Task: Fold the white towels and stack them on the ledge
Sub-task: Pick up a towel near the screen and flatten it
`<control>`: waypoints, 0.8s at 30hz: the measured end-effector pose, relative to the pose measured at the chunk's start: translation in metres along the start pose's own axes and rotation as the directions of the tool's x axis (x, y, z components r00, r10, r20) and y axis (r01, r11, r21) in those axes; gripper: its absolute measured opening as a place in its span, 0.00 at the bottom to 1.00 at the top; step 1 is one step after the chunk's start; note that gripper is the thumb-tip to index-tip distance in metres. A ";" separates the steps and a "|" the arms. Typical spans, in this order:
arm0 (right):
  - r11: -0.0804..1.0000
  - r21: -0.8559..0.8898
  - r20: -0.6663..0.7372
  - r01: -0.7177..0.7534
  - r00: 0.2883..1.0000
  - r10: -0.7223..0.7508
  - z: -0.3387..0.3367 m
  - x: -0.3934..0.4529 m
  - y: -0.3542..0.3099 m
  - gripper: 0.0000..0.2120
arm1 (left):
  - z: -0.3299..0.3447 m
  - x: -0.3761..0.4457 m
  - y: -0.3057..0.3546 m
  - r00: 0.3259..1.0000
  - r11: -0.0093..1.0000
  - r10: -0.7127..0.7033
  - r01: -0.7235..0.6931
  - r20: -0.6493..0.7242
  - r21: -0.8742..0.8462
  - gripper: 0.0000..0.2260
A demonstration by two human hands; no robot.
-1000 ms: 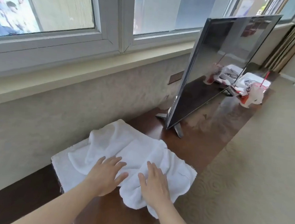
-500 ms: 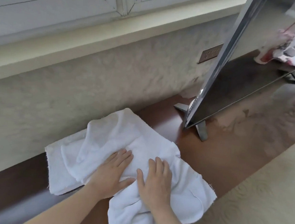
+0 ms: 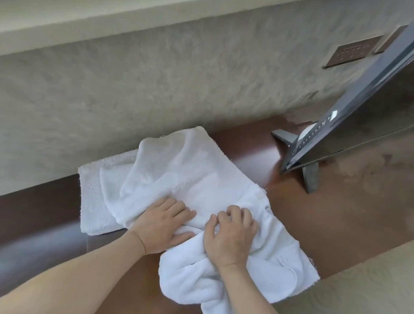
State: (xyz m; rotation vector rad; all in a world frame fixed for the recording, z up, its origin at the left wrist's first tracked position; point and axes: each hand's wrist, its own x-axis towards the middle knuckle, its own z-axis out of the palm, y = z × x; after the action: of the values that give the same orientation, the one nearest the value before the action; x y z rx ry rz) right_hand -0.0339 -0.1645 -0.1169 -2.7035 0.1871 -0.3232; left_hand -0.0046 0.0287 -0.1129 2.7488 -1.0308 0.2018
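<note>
Both hands, the left hand (image 3: pixel 162 225) and the right hand (image 3: pixel 229 235), curl their fingers into the crumpled white cloth towel (image 3: pixel 194 180) on the brown wooden tabletop (image 3: pixel 346 205), probably gathering it to fold.

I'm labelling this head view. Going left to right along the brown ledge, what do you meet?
Folded towel → left hand → right hand → TV stand foot. Both hands grip the crumpled towel.
</note>
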 end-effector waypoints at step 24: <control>0.909 0.323 -0.266 0.264 0.947 -0.181 -0.112 0.056 -0.050 0.17 | -0.074 0.031 -0.001 0.866 0.759 -0.493 0.475 0.084 -0.445 0.35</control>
State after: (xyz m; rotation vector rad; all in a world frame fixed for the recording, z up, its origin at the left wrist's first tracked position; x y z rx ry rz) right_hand -0.0039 -0.1713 0.0144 -2.3238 -0.1117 -0.6732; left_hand 0.0150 0.0266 -0.0345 2.4470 -0.2632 -0.0645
